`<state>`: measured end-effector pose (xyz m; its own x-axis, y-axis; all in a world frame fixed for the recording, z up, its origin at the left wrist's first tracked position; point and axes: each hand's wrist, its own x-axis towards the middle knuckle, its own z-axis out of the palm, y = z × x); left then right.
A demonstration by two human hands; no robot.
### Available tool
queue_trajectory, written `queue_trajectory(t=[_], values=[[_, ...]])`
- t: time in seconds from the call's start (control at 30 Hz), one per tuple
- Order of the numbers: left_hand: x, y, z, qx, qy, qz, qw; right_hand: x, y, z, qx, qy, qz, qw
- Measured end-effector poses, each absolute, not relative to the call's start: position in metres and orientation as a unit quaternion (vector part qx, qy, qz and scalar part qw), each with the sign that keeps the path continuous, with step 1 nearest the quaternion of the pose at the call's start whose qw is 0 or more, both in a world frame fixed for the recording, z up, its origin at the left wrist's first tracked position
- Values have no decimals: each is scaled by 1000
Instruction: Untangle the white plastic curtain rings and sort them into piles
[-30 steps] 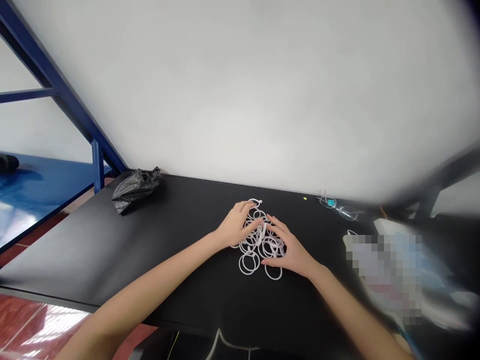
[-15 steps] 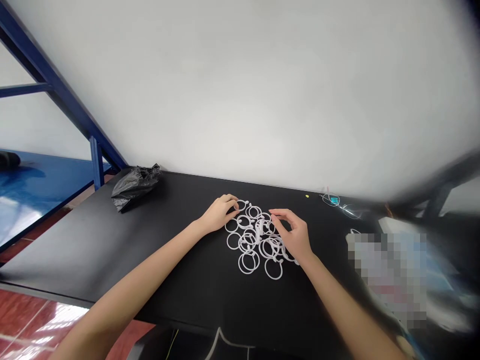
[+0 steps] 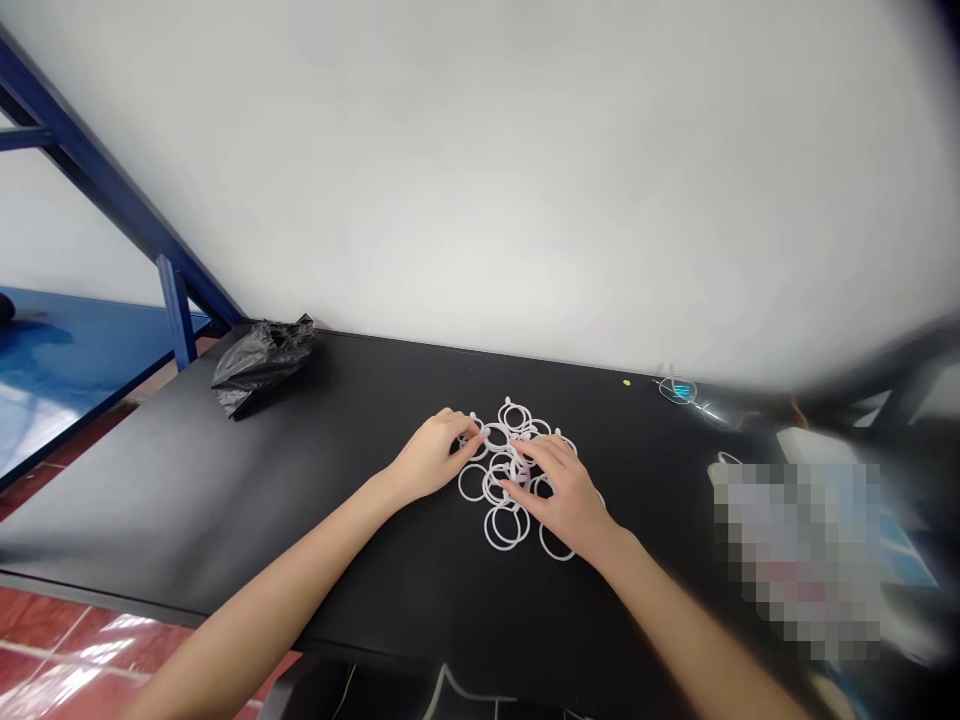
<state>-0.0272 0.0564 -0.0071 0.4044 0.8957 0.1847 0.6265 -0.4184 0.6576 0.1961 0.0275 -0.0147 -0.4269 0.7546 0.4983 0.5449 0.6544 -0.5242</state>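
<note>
A loose pile of white rings (image 3: 473, 483), each with a small knob, lies on the black table (image 3: 360, 600). At the pile's left edge is my left hand (image 3: 435, 452), its thumb and forefinger closed on a white ring. My right hand (image 3: 562, 495) reaches over the right side of the pile. Its thumb and fingers are spread apart around several rings in the middle, and its palm hides part of the pile. Whether those fingertips touch the rings is hard to make out.
A crumpled black plastic bag (image 3: 262, 362) rests at the back left. Eyeglasses (image 3: 679, 390) lie near the wall at the back right, beside a tiny yellow piece (image 3: 627, 382). A blurred-out package (image 3: 795, 560) is at the right. Blue metal framing (image 3: 176, 310) stands at the left.
My right hand has moved left and inward over the pile. My left hand has shifted slightly down, and rings at the top have been moved about. The view has tilted a little.
</note>
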Motion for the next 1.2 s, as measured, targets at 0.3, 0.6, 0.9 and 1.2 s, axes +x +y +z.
queue_trajectory(t=[0.3, 0.6, 0.9, 1.2], values=[[-36, 51, 0, 826, 415, 232, 303, 202, 28, -24, -389, -824, 149, 385], [-30, 52, -7, 845, 398, 220, 280, 199, 27, -20, -417, -832, 197, 308], [-23, 47, 0, 865, 408, 183, 227, 196, 29, -20, -425, -799, 183, 384], [-29, 53, 9, 569, 448, 376, 578, 198, 28, -9, -469, -709, 248, 465]])
